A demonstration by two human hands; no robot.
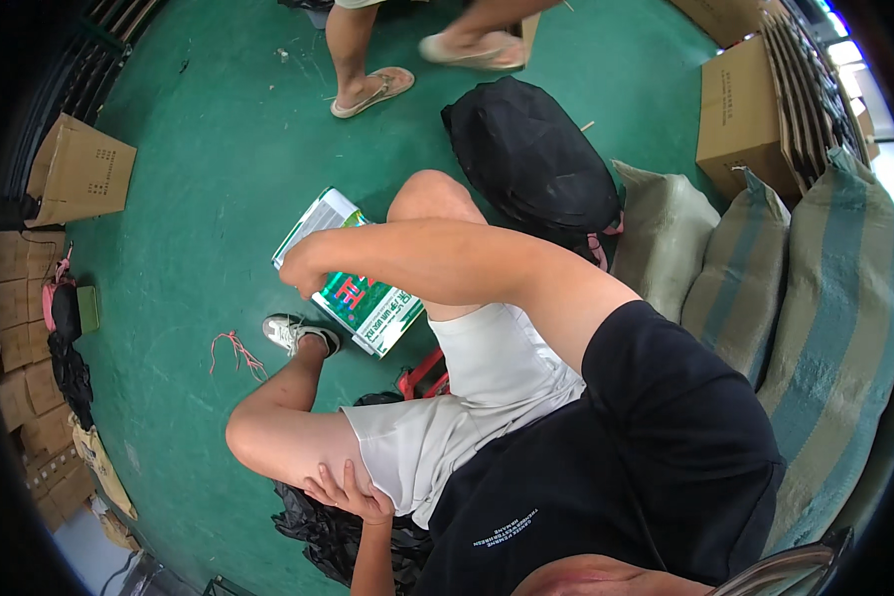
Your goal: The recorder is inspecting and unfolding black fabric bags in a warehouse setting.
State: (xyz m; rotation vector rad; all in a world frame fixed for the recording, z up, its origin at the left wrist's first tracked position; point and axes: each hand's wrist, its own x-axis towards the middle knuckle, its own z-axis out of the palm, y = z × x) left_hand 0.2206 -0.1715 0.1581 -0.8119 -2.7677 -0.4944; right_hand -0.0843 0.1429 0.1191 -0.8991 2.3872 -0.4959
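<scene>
My right hand reaches across over my bent knee to a flat green and white printed package. Its fingers curl at the package's side, and their tips are hidden. The package stands out above the green floor between my legs, its face carrying red and green print. Resting on my left thigh, at the edge of my white shorts, my left hand has its fingers spread and holds nothing.
A black bundle lies ahead, beside several stuffed woven sacks on the right. Cartons line the left, with another carton at far right. Pink string lies by my shoe. Another person's sandalled feet are ahead.
</scene>
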